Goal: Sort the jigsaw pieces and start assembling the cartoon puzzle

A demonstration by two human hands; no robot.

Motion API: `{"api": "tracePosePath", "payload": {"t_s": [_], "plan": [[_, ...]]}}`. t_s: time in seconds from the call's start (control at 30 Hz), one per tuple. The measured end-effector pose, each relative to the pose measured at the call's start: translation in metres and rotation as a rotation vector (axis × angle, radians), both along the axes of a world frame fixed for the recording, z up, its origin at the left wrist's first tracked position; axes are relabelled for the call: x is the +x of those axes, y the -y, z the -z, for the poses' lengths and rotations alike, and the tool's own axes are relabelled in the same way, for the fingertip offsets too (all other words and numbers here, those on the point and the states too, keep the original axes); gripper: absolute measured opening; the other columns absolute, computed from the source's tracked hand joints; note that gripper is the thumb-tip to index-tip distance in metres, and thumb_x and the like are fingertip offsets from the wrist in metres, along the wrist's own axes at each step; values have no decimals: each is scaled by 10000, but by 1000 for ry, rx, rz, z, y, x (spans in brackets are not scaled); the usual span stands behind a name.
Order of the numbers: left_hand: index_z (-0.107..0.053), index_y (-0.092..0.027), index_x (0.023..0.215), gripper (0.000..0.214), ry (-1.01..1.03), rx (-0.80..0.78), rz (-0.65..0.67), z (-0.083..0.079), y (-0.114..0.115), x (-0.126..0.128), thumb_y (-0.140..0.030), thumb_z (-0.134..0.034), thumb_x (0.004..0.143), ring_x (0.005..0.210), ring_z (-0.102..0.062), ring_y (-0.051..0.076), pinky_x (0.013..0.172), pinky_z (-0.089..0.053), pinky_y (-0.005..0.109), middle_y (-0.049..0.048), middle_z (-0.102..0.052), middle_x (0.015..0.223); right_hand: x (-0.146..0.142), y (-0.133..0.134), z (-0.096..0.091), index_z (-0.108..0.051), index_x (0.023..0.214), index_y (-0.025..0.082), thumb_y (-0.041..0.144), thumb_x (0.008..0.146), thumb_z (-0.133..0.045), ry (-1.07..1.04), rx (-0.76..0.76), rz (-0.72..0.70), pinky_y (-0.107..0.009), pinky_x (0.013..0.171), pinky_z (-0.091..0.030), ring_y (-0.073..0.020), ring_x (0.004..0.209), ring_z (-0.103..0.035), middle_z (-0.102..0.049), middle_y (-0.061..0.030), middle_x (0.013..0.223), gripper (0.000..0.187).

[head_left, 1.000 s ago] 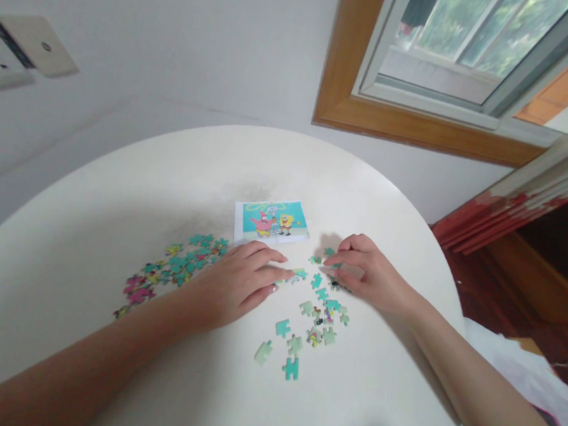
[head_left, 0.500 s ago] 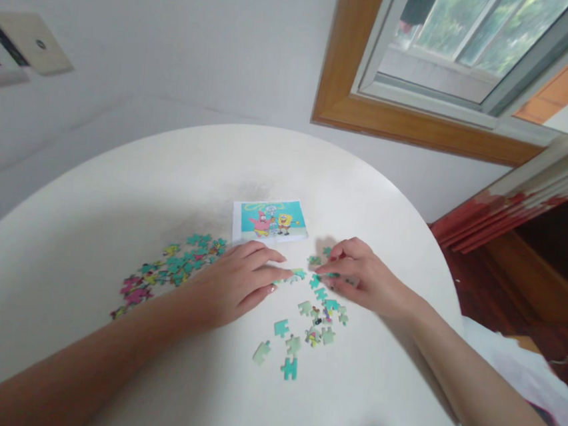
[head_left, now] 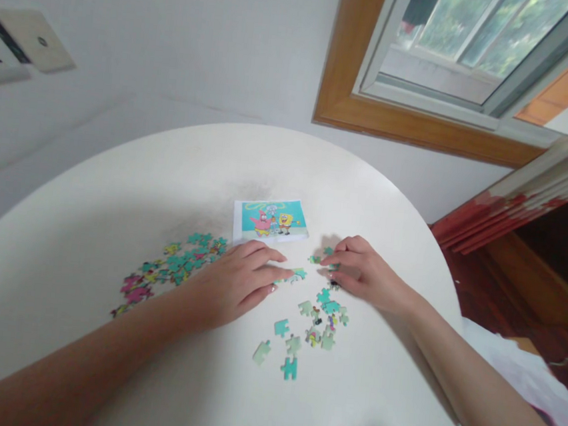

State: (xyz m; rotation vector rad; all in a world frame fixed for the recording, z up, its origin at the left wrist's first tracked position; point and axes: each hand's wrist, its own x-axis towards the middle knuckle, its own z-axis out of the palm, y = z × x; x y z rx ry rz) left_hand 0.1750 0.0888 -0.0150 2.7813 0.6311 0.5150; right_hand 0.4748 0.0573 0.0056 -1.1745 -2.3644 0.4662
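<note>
My left hand (head_left: 240,281) lies flat on the round white table (head_left: 112,223), fingers stretched out, its fingertips on a small joined bit of puzzle (head_left: 297,275). My right hand (head_left: 366,273) rests just to the right with fingers curled and pinched on a teal puzzle piece (head_left: 328,264). Several loose teal pieces (head_left: 313,323) lie scattered in front of both hands. A bigger heap of teal and pink pieces (head_left: 173,266) sits left of my left hand. A cartoon reference picture (head_left: 270,220) lies flat just beyond the hands.
A wood-framed window (head_left: 459,62) is in the wall behind the table. A wall socket plate (head_left: 9,46) shows at upper left. Red-edged slats (head_left: 532,190) lean at the right, over dark wooden floor. White cloth (head_left: 524,377) lies at the table's right edge.
My right hand has shifted slightly back and up with the piece pinched in it; a teal piece near it has moved. My left hand has stayed put.
</note>
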Motion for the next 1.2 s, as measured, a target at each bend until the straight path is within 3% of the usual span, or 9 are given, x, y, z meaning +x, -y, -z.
{"api": "tracePosePath", "payload": {"t_s": [0.17,0.33,0.7,1.03,1.2], "plan": [[-623,-256,1302,347,-1,2,0,0,0,0,-194,-477,993,1209,-484,254,1066,-381,446,72,-615,1270,-5,-6,11,-712,1179,201,282,932,-618,64,78,114,-424,879,-452,-252,952,-548,-631,-111,1002,276],[-620,-251,1305,349,-5,5,3,0,0,1,-195,-471,995,1204,-488,255,1058,-386,446,74,-614,1271,-10,-6,13,-733,1127,195,294,923,-641,88,89,134,-419,877,-445,-251,957,-540,-620,-113,1023,245],[-631,-253,1288,337,6,2,-6,0,0,1,-201,-473,995,1208,-492,254,1062,-383,445,70,-621,1266,-10,-5,9,-736,1006,185,149,875,-655,39,35,103,-392,860,-449,-233,930,-540,-614,-100,990,159],[-623,-244,1294,338,-8,7,-1,1,0,1,-198,-464,999,1209,-483,255,1058,-385,451,72,-606,1281,-11,-5,12,-701,946,190,132,837,-664,-27,24,55,-406,897,-431,-226,944,-580,-658,-85,969,130],[-621,-234,1291,333,-6,18,5,1,0,0,-197,-462,1001,1214,-474,253,1061,-383,447,76,-604,1278,-13,-5,12,-688,894,193,160,842,-650,-43,25,30,-387,854,-439,-214,881,-593,-686,-55,859,72]]}}
